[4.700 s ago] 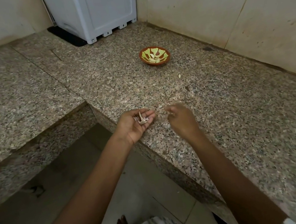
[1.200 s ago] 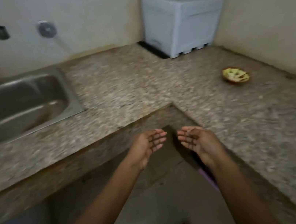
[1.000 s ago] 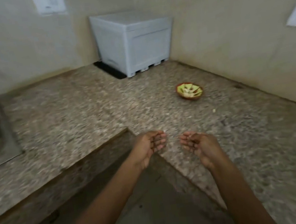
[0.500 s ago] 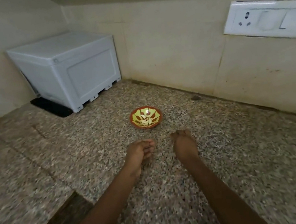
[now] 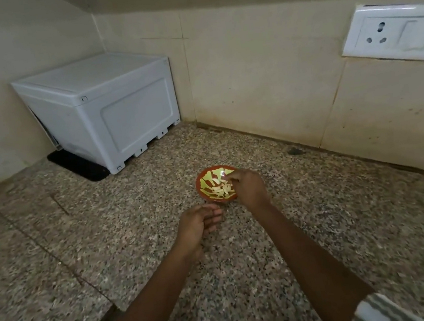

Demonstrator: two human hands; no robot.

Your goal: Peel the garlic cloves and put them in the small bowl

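Speckled granite made up the counter (image 5: 325, 226) that filled the lower half of my view, rough-grained in brown, grey and black. Near the centre of the frame sat the small bowl (image 5: 203, 183), round and shallow, with an orange-red rim and a yellow-green pattern inside. Pale, sliver-shaped garlic cloves (image 5: 220, 189) were heaped in it. The right hand (image 5: 248, 188) covered the bowl's right edge, knuckles up and fingers bent down among the cloves. I could not tell whether it was pinching one. Just below and left of the bowl the left hand (image 5: 198, 225) hovered above the stone with fingers loosely curled and nothing visible in them. At upper left a boxy white plastic container (image 5: 114, 106) with a panelled side stood in the corner on a black mat (image 5: 77, 166). Cream wall tiles (image 5: 260, 70), stained near their base, ran behind. A glossy white socket plate (image 5: 393, 34) was fixed at upper right, and striped cloth (image 5: 379, 311) showed at lower right.
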